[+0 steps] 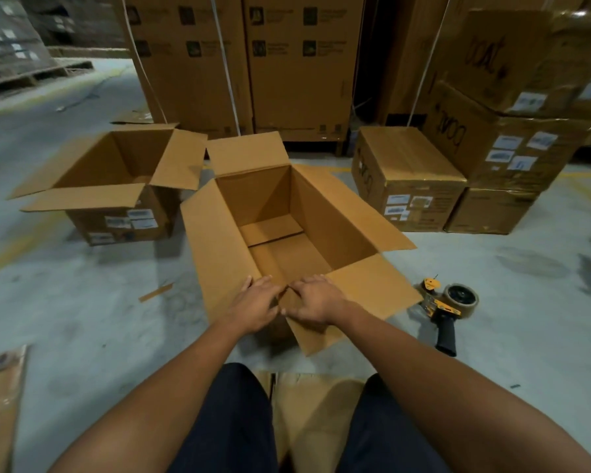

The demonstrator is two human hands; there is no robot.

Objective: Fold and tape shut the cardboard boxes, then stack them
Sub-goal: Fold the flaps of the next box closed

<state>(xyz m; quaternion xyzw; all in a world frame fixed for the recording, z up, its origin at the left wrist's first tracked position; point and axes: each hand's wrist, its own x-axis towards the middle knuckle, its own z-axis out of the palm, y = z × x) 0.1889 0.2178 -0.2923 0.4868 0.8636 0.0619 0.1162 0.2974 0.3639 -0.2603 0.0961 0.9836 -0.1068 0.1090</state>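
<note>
"Flaps, all 4, lie spread open on the plain brown corrugated cardboard box [328, 227], which sits on the grey concrete floor [82, 319] just ahead of the knees. Where do I start?"

"Where the hands are. The left hand [253, 302] grips the near end of the left long flap [215, 240], fingers over its edge. The right hand [316, 302] pinches the near short flap [365, 295] by its fold. Turn the 2 short flaps in first, flat along their creases, then the 2 long ones until their edges meet."

"And the tape?"

"The yellow-and-black tape dispenser [447, 308] lies on the floor just right of the box. I'd keep 1 hand pressing the seam before reaching, or the flaps may spring up."
</note>
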